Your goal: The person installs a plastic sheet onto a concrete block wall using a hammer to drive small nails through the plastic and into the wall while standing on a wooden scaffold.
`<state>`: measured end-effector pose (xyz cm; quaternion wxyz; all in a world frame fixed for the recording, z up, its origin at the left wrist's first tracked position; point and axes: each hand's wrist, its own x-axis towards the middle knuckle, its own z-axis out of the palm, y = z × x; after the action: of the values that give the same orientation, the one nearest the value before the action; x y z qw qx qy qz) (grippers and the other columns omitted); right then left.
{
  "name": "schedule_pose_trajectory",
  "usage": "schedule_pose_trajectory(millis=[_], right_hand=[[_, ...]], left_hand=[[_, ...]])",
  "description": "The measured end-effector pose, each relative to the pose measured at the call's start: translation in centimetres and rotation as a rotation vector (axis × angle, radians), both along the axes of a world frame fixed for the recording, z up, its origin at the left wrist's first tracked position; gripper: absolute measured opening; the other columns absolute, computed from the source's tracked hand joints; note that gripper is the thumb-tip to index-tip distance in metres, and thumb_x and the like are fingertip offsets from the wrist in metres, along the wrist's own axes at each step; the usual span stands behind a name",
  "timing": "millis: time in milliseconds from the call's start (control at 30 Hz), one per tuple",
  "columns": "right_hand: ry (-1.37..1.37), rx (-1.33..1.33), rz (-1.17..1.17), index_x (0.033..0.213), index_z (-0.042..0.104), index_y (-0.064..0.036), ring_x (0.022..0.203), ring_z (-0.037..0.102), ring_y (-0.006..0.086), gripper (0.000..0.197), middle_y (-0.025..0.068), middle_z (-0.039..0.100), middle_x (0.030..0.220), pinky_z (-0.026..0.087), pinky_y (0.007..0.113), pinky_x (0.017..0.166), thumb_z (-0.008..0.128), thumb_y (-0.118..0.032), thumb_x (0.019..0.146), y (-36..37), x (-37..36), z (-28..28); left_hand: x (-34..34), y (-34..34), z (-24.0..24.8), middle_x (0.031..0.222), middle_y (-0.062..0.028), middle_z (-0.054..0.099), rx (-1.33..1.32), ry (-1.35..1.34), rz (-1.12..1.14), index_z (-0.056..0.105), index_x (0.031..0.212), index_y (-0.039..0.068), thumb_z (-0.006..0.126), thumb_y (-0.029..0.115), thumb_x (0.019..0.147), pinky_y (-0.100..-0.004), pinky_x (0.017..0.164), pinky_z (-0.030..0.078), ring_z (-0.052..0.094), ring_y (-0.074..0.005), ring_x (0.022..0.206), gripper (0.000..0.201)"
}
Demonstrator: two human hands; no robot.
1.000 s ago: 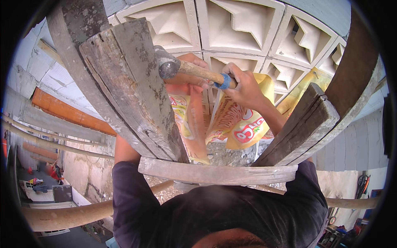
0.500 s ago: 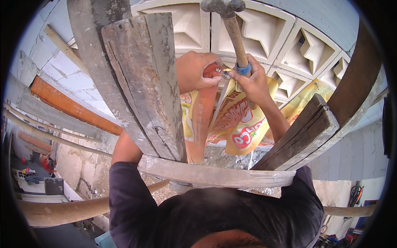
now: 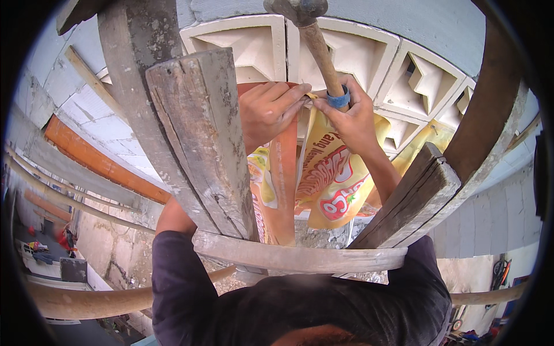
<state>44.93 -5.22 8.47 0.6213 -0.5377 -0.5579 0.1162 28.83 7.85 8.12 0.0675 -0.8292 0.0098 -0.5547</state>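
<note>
My left hand [image 3: 270, 112] is closed, its fingertips pinched at the top edge of an orange and yellow printed banner [image 3: 329, 155]. Almost touching it, my right hand [image 3: 353, 118] has the hammer [image 3: 324, 57] tucked in its grip. The wooden handle carries a blue band near my fingers, and the metal head points up and away. My right thumb and index finger also pinch near the banner's edge, where a small yellowish bit shows between the hands. What lies under the left fingers is hidden. The banner hangs down in folds below both hands.
Pale ventilation blocks [image 3: 363, 52] form the wall behind my hands. Weathered wooden beams stand left [image 3: 199, 138] and right [image 3: 415, 190] of my arms, with a crosspiece [image 3: 300, 258] in front of my chest. A bamboo pole [image 3: 92, 299] runs low at left.
My left hand has turned over, its fingers now covering the orange fold and shiny metal piece seen before. The orange part of the banner hangs wider. The right hand still holds the hammer.
</note>
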Motion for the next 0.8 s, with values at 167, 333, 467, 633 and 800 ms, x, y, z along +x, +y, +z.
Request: schedule_pose_trajectory(millis=[167,333,467,633,800], right_hand=[[0.039,-0.027,-0.029,0.102,0.059,-0.0026,0.072,0.054,0.0066,0.026,0.0020,0.071,0.089,0.046,0.027,0.066,0.078,-0.013,0.088,-1.4,0.8,-1.3],[0.147,-0.118,-0.069,0.101,0.056,-0.0036,0.066,0.052,0.0056,0.022,0.0008,0.071,0.089,0.044,0.026,0.058,0.074,-0.009,0.091,-3.5,1.4,-3.2],[0.110,-0.194,-0.233,0.102,0.056,-0.0044,0.068,0.055,0.0074,0.023,0.0012,0.069,0.085,0.047,0.027,0.060,0.075,-0.009,0.091,-5.9,2.8,-5.7],[0.072,-0.272,-0.228,0.104,0.056,-0.0045,0.073,0.061,0.0122,0.028,0.0047,0.067,0.082,0.050,0.031,0.068,0.078,-0.011,0.088,-8.0,3.8,-7.9],[-0.158,-0.243,-0.200,0.107,0.056,-0.0053,0.065,0.049,0.0098,0.037,0.0005,0.056,0.077,0.044,0.028,0.061,0.083,-0.017,0.085,-9.1,3.9,-9.0]], left_hand=[[0.6,0.8,-3.8,0.076,-0.0045,0.065,0.002,0.080,0.055,0.074,0.110,0.011,0.080,0.009,0.076,-0.0342,0.055,0.050,0.063,-0.0215,0.060,0.034],[1.9,1.5,-9.9,0.075,-0.0057,0.065,-0.096,0.183,0.063,0.070,0.109,0.008,0.078,0.010,0.079,-0.0353,0.054,0.052,0.064,-0.0232,0.060,0.031],[2.3,1.8,-10.6,0.077,-0.0065,0.066,-0.091,0.270,0.063,0.070,0.109,0.007,0.076,0.007,0.080,-0.0359,0.055,0.053,0.066,-0.0239,0.062,0.029],[3.0,2.2,-7.6,0.081,-0.0080,0.069,-0.176,0.186,0.042,0.069,0.111,0.007,0.073,0.004,0.082,-0.0368,0.058,0.055,0.068,-0.0255,0.066,0.029],[3.2,2.9,-7.3,0.083,-0.0099,0.070,-0.317,0.158,-0.050,0.068,0.109,0.007,0.070,0.005,0.086,-0.0378,0.061,0.056,0.069,-0.0282,0.070,0.023]])
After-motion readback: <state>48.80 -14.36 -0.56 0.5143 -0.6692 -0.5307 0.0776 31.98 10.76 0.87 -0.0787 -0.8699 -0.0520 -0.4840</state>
